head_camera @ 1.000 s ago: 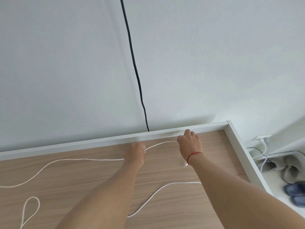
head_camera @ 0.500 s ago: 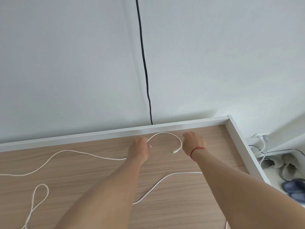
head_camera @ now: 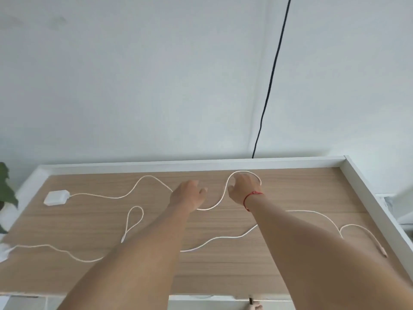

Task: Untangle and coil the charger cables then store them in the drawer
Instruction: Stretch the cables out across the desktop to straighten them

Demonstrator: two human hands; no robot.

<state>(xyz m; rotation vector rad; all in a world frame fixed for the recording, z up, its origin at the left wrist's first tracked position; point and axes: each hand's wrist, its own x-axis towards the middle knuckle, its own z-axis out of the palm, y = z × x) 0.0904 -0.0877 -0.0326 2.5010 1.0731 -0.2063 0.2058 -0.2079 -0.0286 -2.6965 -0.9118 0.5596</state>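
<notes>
A thin white charger cable [head_camera: 210,208] lies slack across a wood-grain desktop [head_camera: 290,193]; the left hand [head_camera: 188,193] grips it, fingers curled; the right hand [head_camera: 243,189] curls inside its far loop; it looks light, limp and springy, best gathered loop by loop.

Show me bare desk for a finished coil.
Bare wood lies in the back right corner between the right hand and the white rim, and along the near edge below the lower cable. The held cable and loops crowd left-centre.
</notes>
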